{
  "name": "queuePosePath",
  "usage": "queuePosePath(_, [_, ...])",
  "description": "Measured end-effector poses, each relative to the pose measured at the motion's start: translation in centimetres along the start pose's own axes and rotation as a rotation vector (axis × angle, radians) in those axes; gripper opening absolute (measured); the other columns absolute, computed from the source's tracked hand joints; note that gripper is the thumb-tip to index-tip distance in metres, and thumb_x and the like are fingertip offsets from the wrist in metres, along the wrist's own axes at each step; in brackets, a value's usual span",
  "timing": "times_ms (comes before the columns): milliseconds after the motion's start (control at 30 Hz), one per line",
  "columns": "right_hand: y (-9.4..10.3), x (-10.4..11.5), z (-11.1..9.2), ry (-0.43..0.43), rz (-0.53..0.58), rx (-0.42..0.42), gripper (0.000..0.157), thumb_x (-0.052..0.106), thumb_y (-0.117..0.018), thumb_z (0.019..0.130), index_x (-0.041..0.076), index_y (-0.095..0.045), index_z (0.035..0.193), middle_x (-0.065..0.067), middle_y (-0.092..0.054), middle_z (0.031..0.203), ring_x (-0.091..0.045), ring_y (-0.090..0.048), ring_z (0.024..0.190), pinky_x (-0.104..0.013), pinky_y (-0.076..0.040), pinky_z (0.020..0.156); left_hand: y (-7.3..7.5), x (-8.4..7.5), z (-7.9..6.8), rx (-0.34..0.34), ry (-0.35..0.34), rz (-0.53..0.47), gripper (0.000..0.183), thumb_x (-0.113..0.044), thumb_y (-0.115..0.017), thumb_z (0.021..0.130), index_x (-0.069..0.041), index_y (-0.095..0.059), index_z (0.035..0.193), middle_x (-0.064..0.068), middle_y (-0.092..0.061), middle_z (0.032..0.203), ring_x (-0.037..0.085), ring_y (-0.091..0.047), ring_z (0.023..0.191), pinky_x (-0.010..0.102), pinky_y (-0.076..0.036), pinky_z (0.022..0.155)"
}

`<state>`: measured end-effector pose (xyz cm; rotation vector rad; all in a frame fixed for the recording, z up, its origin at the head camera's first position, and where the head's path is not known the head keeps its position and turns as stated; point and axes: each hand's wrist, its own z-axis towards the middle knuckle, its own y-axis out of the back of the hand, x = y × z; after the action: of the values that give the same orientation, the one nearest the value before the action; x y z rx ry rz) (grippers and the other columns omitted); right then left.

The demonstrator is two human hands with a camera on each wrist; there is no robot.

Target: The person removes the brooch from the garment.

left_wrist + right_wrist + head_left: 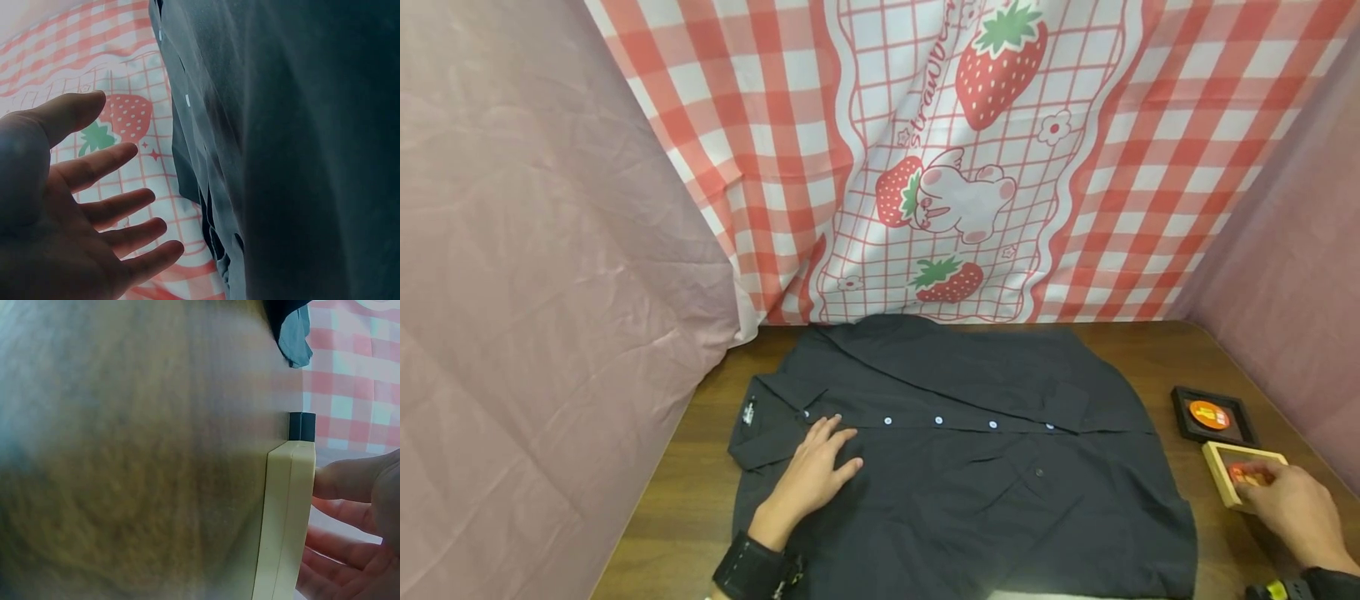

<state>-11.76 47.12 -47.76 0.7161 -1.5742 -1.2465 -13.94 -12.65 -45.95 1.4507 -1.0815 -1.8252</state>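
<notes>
A black short-sleeved shirt (940,508) lies spread on the table, with a row of pale buttons along its placket. My left hand (808,475) is over the placket near the collar, fingers spread and fairly straight; in the left wrist view the hand (94,219) holds nothing. At the right, my right hand (1296,504) reaches to a shallow light-yellow box (1221,479) with small red-orange pieces (1247,475) inside. The thumb and fingers (347,481) dip behind the box rim in the right wrist view. Their tips are hidden, so I cannot tell whether they pinch a piece.
Just behind the yellow box stands a shallow black box (1183,417) with a round orange label or piece (1210,414) in it. A strawberry-print checked cloth (955,217) hangs at the table's back edge. Pink cloths (550,292) hang on both sides of the wooden table (662,508).
</notes>
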Motion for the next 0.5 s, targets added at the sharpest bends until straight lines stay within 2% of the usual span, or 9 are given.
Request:
queuePosePath(100, [0.0, -0.3, 0.0, -0.001, -0.018, 0.015, 0.038, 0.013, -0.066, 0.084, -0.014, -0.056, 0.108, -0.043, -0.055, 0.106, -0.059, -0.053, 0.09, -0.058, -0.044, 0.071, 0.0, 0.1, 0.0, 0.004, 0.005, 0.011, 0.044, -0.028, -0.067, 0.09, -0.007, -0.061, 0.128, 0.023, -0.044, 0.148, 0.046, -0.033, 0.141, 0.066, -0.033, 0.107])
queuePosePath(300, [0.5, 0.5, 0.3, -0.013, -0.041, 0.063, 0.038, 0.013, -0.064, 0.086, -0.015, -0.055, 0.11, -0.043, -0.054, 0.111, -0.057, -0.054, 0.093, -0.058, -0.044, 0.076, -0.1, 0.2, 0.0, 0.019, 0.05, 0.021, 0.048, -0.03, -0.068, 0.09, -0.008, -0.058, 0.132, 0.024, -0.042, 0.149, 0.045, -0.031, 0.142, 0.066, -0.032, 0.107])
queuePosePath(500, [0.6, 1.0, 0.0, -0.002, -0.018, 0.03, 0.033, 0.014, -0.063, 0.09, -0.015, -0.057, 0.106, -0.039, -0.058, 0.105, -0.056, -0.055, 0.092, -0.057, -0.044, 0.075, -0.1, 0.1, 0.1, 0.019, 0.07, 0.023, 0.051, -0.03, -0.069, 0.089, -0.007, -0.057, 0.133, 0.023, -0.042, 0.149, 0.045, -0.031, 0.142, 0.066, -0.03, 0.109])
